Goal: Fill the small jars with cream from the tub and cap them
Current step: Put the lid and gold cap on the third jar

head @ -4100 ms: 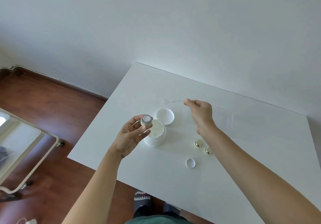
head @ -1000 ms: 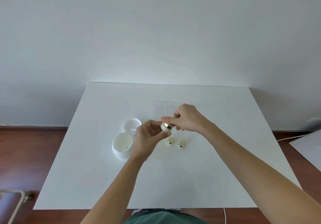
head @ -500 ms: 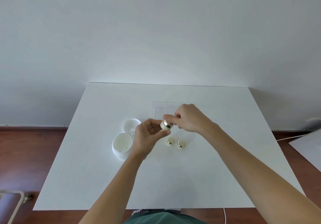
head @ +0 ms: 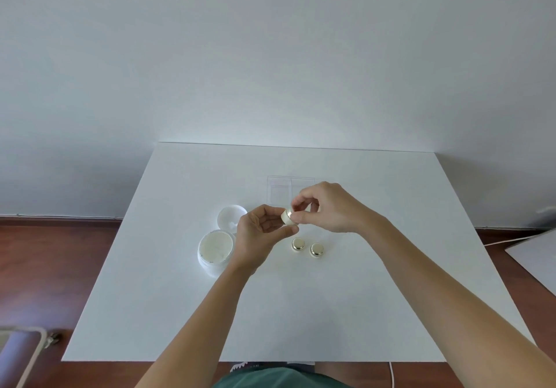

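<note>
Above the white table (head: 301, 312), my left hand (head: 258, 237) holds a small cream-coloured jar (head: 288, 218) between thumb and fingers. My right hand (head: 326, 207) pinches the gold cap on that jar from the right; the cap is mostly hidden by the fingers. Two more small jars with gold caps (head: 298, 243) (head: 316, 249) stand on the table just below the hands. The open white tub of cream (head: 216, 250) sits to the left, partly behind my left wrist, with its white lid (head: 230, 216) lying behind it.
A clear plastic tray (head: 279, 192) lies on the table behind my hands. Wooden floor surrounds the table, a metal frame (head: 21, 354) stands at the bottom left and a white board (head: 538, 252) lies at the right. The wall runs along the table's far edge.
Since four seconds ago my right hand let go of the spatula and came onto the jar with a cap. Over the last second both hands stay together; the fingers shift slightly on the cap.
</note>
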Tool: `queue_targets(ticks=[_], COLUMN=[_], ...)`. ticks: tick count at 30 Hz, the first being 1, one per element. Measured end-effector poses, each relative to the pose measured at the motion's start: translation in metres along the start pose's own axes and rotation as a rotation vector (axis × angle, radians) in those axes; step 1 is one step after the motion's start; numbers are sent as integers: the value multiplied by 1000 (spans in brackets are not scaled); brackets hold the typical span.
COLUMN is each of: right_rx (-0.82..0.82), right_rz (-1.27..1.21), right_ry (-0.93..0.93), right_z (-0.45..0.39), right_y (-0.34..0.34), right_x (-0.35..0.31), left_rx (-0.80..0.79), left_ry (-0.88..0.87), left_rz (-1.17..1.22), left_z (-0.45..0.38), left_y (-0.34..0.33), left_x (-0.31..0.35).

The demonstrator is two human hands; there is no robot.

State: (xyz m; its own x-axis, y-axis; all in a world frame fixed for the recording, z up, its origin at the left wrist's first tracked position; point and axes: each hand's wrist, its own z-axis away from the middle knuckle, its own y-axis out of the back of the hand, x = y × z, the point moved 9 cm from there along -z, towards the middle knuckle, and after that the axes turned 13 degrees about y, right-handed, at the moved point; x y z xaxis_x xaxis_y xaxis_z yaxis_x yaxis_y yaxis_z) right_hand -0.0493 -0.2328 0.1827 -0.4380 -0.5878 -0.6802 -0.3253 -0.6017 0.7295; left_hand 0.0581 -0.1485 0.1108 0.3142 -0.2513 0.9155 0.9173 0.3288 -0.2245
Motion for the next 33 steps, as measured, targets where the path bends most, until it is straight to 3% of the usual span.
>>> queue_targets(ticks=[6,12,17,24,33], right_rx=[42,1,72,39,41], right_rz=[137,10,56,-27,-14], right_ry=[-56,29,-75,-12,-68], right_z=[-3,4,1,9,14], right_y=[-4,-5,-9,-3,-9], right_x=[11,7,20,17,24], left_rx=[-9,1,23,32,38], left_ry=[13,16,2,5,-1], left_rz=[-9,-45,-76,-88,-113], left_z=[0,-2,-2,-3,-5], left_y=[-3,-2,-6,-8,-15], left_x=[-2,-1,-2,-2,-6])
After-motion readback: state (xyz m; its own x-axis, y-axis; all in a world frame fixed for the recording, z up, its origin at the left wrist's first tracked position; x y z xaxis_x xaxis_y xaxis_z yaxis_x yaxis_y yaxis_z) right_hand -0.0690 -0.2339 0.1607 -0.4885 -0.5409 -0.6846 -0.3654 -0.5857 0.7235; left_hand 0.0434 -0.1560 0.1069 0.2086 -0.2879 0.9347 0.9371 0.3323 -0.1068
